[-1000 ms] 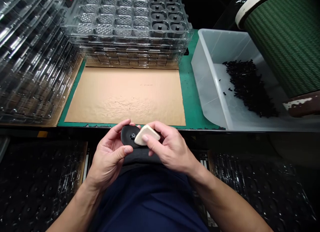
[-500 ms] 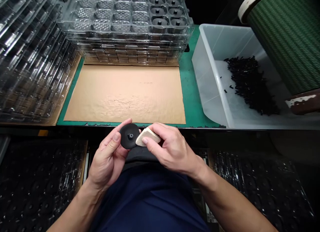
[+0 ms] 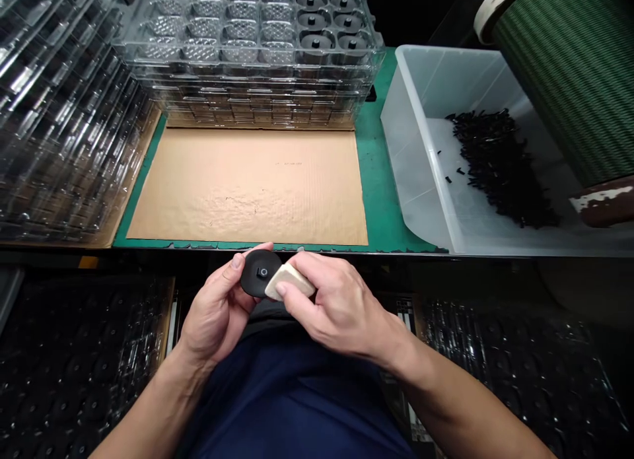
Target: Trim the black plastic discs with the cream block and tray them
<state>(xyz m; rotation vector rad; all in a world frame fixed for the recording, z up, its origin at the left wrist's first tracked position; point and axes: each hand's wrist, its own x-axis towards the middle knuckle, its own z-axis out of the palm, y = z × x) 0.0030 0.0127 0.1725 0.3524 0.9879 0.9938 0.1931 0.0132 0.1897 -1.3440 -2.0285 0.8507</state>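
Just off the bench's front edge, my left hand (image 3: 218, 304) grips a round black disc (image 3: 253, 282) by its left rim. A short hollow stub stands up from the disc's middle, and its face is tilted toward me. My right hand (image 3: 341, 300) pinches a cream-coloured, felt-like pad (image 3: 291, 282) between thumb and fingers. One corner of the pad lies against the right rim of the disc. The fingers of my left hand behind the disc are mostly hidden.
A cardboard sheet (image 3: 257, 188) lies on the green bench top (image 3: 379, 195). Behind it are stacked clear trays (image 3: 242, 69), the top one partly filled with black parts. More trays (image 3: 59, 129) stand left. A translucent bin (image 3: 416, 162) holds small black pieces, beside a green cylinder (image 3: 569, 76).
Both hands have shifted slightly downward, and the disc has moved a little right. The pad has turned a bit and slid lower along the disc's right rim.
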